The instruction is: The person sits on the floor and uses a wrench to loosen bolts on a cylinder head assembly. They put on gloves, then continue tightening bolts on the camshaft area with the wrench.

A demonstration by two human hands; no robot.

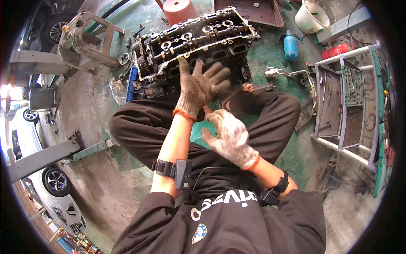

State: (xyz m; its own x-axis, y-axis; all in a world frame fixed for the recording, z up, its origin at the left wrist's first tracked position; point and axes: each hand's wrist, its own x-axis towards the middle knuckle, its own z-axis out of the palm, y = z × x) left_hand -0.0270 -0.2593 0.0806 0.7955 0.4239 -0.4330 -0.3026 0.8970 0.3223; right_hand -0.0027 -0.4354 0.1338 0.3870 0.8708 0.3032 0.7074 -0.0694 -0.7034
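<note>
A dark engine cylinder head (194,36) with exposed camshafts and a timing chain (144,59) rests in front of me. My left hand (201,86), in a soiled knitted glove, has its fingers spread at the engine's near side; whether the fingertips touch it I cannot tell. My right hand (228,137), in a similar glove, is lower and to the right, above my lap, with curved fingers apart and nothing visible in them. Beneath it a green surface (198,133) shows between my crossed legs. A blue tray (132,86) is partly visible beside the engine's left end.
A grey step stool (86,40) stands back left, white cars (44,203) farther left. Behind are a red bucket (177,12) and metal tray (249,12). Right are a white bucket (311,17), blue bottle (291,48), red extinguisher (334,51), bent pipe (296,75) and tool cart (327,110).
</note>
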